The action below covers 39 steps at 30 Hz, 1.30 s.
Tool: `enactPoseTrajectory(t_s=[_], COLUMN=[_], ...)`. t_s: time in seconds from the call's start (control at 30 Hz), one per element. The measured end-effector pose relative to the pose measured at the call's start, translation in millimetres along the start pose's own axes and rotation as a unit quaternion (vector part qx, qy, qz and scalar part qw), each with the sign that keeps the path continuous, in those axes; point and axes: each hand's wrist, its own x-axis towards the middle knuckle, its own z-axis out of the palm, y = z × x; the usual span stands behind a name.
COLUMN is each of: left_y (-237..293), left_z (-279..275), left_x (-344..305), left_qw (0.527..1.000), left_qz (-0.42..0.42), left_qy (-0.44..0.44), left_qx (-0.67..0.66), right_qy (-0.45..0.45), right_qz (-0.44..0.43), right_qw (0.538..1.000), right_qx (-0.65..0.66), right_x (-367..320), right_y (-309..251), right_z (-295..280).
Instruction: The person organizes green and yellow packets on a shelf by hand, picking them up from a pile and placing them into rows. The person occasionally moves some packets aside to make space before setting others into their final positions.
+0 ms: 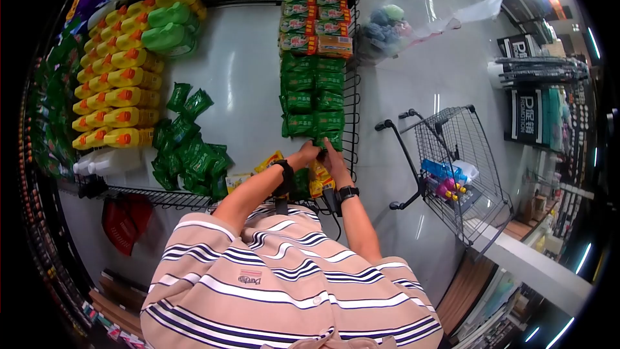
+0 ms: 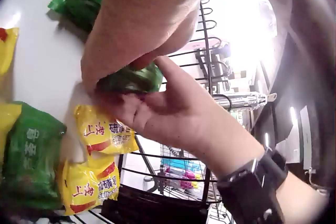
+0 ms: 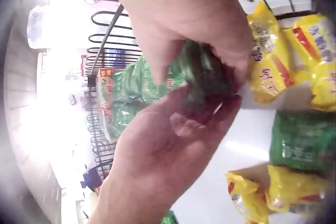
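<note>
A green soap packet (image 3: 198, 69) is between my two hands at the near end of the stacked green packets (image 1: 313, 94). My left hand (image 1: 309, 151) has its fingers curled against one side of it. From the other side, my right hand (image 1: 335, 163) grips it with thumb and fingers. In the left wrist view, the hands partly cover the green packet (image 2: 131, 78). Yellow soap packets (image 2: 92, 184) lie just beside the hands, along the wire edge, with another green packet (image 2: 34, 155) near them.
A loose heap of green packets (image 1: 187, 155) lies on the left of the white display surface (image 1: 226, 58). Yellow bottles (image 1: 132, 98) stand in rows beyond it. A wire rail (image 1: 353, 90) edges the right side. A shopping cart (image 1: 452, 168) with goods stands on the floor at right.
</note>
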Motion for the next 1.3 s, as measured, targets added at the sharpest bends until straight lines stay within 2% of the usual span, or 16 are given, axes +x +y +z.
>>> enactPoseTrajectory(t_s=[0.07, 0.13, 0.2, 0.23, 0.3, 0.37, 0.5, 0.57, 0.6, 0.67, 0.77, 0.87, 1.0, 1.07, 1.2, 1.3], left_y=[-1.0, -5.8, -12.6, -11.7, -6.4, 6.2, 10.0, 8.9, 3.0, -3.0, 13.6, 18.6, 47.0, 71.1, 84.4, 83.9], left_z=[-6.7, -25.0, -46.0, -60.5, -104.1, -152.8, -269.0, -329.5, -363.3, -400.0, -432.4, -461.1, -455.9, -437.3, -449.2, -459.4], left_x=[-3.0, -4.2, -1.0, -8.1, -26.5, -51.3, -73.8, -72.6, -66.2, -65.8, -86.5, -77.5, -77.1, -87.1, -70.3, -68.0], left_qw=[0.999, 0.997, 0.977, 0.979, 0.986, 0.993, 0.975, 0.933, 0.892, 0.807, 0.735, 0.702, 0.742, 0.736, 0.791, 0.778], left_qz=[0.025, 0.049, 0.036, 0.034, 0.070, 0.063, 0.184, 0.246, 0.269, 0.283, 0.259, 0.285, 0.271, 0.191, 0.154, 0.134], left_qy=[-0.003, 0.007, 0.000, 0.011, -0.084, -0.088, 0.117, 0.258, 0.362, 0.507, 0.591, 0.580, 0.505, 0.495, 0.464, 0.580], left_qx=[0.028, 0.052, 0.211, 0.199, 0.127, 0.054, -0.036, -0.059, 0.011, 0.110, 0.209, 0.300, 0.348, 0.420, 0.368, 0.201], right_qy=[-0.062, -0.085, -0.062, -0.026, -0.086, -0.030, 0.077, 0.015, 0.019, -0.104, -0.123, -0.125, -0.117, -0.127, -0.117, -0.118], right_qz=[-0.019, 0.051, 0.074, 0.083, 0.083, 0.188, 0.263, 0.284, 0.283, 0.291, 0.257, 0.271, 0.256, 0.242, 0.237, 0.222], right_qw=[0.997, 0.978, 0.981, 0.983, 0.979, 0.963, 0.956, 0.955, 0.955, 0.941, 0.937, 0.930, 0.932, 0.934, 0.932, 0.938], right_qx=[0.047, 0.183, 0.166, 0.162, 0.168, 0.189, 0.100, -0.078, -0.088, -0.140, -0.200, -0.217, -0.230, -0.232, -0.247, -0.239], right_x=[2.3, -13.2, -23.7, -26.8, -26.9, -23.6, -48.8, -54.0, -54.5, -55.9, -59.2, -63.2, -50.5, -44.1, -39.7, -42.0], right_y=[16.3, 14.4, 5.0, 3.5, 2.8, -2.0, 5.1, 18.3, 23.4, 28.6, 28.1, 18.8, 18.0, 16.5, 21.6, 26.1], right_z=[-7.1, 0.3, 15.7, 16.2, 17.2, 28.5, 75.2, 85.1, 89.1, 92.8, 112.1, 136.0, 150.2, 159.2, 175.7, 187.8])
